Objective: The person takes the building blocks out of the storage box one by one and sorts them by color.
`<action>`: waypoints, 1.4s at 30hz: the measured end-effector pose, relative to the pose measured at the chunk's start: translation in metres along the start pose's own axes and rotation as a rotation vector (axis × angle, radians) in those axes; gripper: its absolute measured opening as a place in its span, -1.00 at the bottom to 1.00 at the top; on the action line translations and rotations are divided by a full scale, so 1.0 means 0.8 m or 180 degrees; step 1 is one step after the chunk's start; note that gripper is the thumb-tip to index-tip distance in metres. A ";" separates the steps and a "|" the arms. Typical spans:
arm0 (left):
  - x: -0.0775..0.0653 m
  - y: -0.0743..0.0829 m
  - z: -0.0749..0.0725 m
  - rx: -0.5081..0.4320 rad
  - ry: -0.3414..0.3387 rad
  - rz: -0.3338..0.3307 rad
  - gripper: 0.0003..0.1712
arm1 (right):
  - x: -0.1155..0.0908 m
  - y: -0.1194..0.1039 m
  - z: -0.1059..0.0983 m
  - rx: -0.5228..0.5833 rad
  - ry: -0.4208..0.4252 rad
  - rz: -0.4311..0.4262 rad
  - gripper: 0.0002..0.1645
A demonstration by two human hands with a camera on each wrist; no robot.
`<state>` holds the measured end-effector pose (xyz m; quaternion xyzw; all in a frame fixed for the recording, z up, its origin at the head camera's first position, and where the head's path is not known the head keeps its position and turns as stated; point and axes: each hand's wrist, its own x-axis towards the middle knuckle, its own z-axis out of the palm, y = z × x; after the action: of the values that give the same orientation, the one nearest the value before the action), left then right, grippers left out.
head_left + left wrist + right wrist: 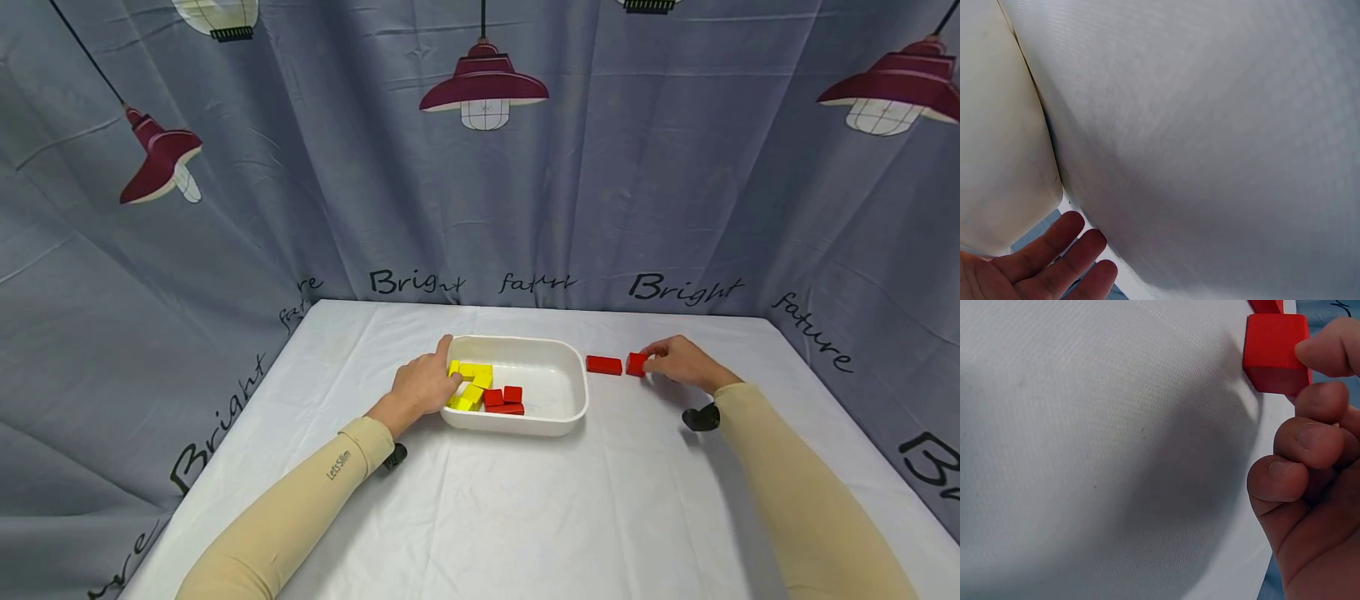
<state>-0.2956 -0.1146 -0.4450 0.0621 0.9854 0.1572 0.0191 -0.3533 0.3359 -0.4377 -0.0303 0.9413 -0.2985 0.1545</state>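
A white plastic tray (551, 425) stands on the table, and my left hand (423, 383) grips its left end, thumb over the rim. In the left wrist view, three fingers (1063, 247) extend beside the tray's outer wall (1004, 144). To the right of the tray, my right hand (686, 364) pinches a small red block (636, 364) between thumb and index finger, low over the cloth. The other fingers curl below the block. A longer red block (603, 365) lies between that block and the tray. Inside the tray are several yellow blocks (482, 377) and red blocks (504, 409).
White cloth (525, 517) covers the table. A grey-blue curtain (360, 183) with printed lamps and lettering hangs behind the table and along its sides. Dark wrist-worn devices show beneath the left sleeve (394, 456) and beside the right sleeve (701, 417).
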 end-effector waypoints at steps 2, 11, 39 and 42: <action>0.000 0.000 -0.001 -0.0010 -0.0001 -0.0001 -0.15 | 0.001 -0.001 0.000 0.0007 0.0009 -0.0002 -0.40; -0.001 0.002 -0.003 -0.0005 0.0012 0.0015 -0.15 | 0.005 0.001 0.001 0.0065 0.0052 -0.0004 -0.38; 0.002 0.000 -0.002 0.0001 0.0030 0.0054 -0.15 | 0.004 -0.021 0.017 -0.0407 0.0573 -0.0351 -0.27; 0.001 0.000 -0.001 -0.0006 0.0012 0.0046 -0.15 | 0.006 -0.026 0.022 -0.0522 0.0574 -0.0356 -0.23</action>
<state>-0.2963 -0.1151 -0.4442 0.0689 0.9848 0.1584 0.0161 -0.3531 0.3089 -0.4407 -0.0683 0.9695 -0.2302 0.0493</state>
